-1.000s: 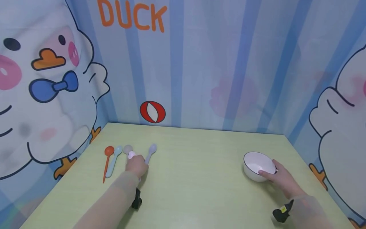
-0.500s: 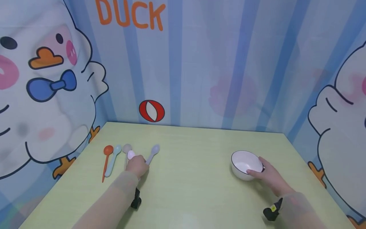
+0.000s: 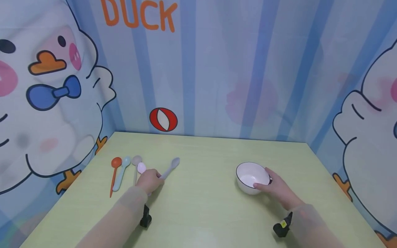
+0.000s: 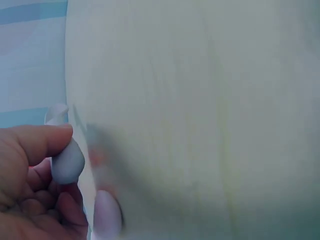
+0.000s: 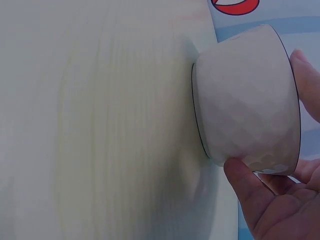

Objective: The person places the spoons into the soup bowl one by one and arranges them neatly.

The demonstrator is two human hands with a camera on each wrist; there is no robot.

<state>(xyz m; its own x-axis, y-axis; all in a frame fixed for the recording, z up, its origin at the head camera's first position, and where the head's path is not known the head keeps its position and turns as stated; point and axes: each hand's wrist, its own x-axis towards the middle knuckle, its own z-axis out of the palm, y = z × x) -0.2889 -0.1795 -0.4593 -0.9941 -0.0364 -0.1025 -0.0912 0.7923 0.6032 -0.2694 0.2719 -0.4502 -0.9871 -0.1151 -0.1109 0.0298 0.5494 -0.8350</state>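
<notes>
Thumb and forefinger of the left hand [image 3: 150, 180] pinch the handle of a lavender spoon [image 3: 175, 163], the gap between them no wider than the handle. The spoon's oval end points away from the person and to the right; in the left wrist view a rounded end juts out below the thumb. The right hand [image 3: 279, 188] holds a white bowl [image 3: 244, 185] with a dark rim, its grip spread wide, thumb at the near side and fingers round the side with the small handle [image 3: 271, 180]. The bowl is upright over the right half of the table [image 3: 201, 213]; whether its foot touches the surface is hard to tell.

Just beside the left hand lies a pink spoon [image 3: 141, 167], partly hidden by that hand. Further left are 3 more: a grey spoon [image 3: 136, 160], a light blue spoon [image 3: 121, 174] and an orange spoon [image 3: 116, 162], the last 2 close together.

Each wrist carries 1 black camera, the left [image 3: 145, 217] and the right [image 3: 281, 227]. Behind the table hangs a blue striped backdrop [image 3: 217, 62] with orange letters [image 3: 139, 15] reading DUCK, a red and white ball print [image 3: 163, 119] and, on the left, a big white duck [image 3: 62, 127].
</notes>
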